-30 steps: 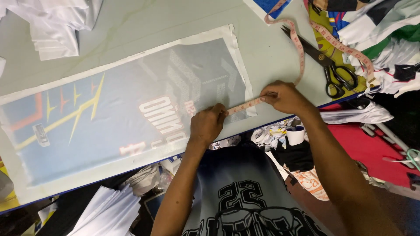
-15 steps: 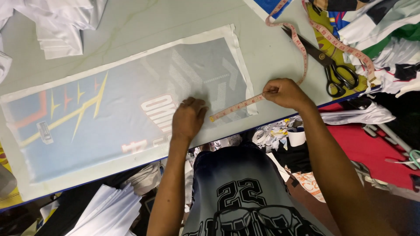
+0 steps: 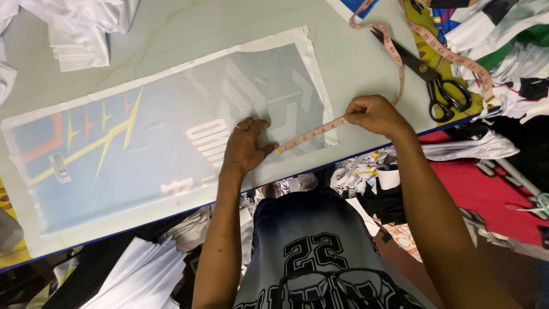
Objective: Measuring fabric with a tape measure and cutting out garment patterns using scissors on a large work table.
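Note:
A long printed fabric panel (image 3: 143,149), pale blue-grey with yellow and red marks and a white border, lies flat on the table (image 3: 229,28). My left hand (image 3: 246,146) rests flat on it, fingers spread, beside the loose end of a pink measuring tape (image 3: 311,134). My right hand (image 3: 374,114) pinches that tape just past the panel's right edge. The tape runs on upward from my right hand, curving towards the table's far right.
Black-handled scissors (image 3: 437,80) lie at the right on yellow fabric. Folded white cloth (image 3: 86,28) sits at the far left corner. Heaps of coloured fabric (image 3: 503,34) crowd the right side. White sheets (image 3: 143,274) and scraps lie below the table's blue front edge.
My left hand slid left along the panel, let go of the tape and now lies flat. The right hand kept hold of the tape, barely shifting.

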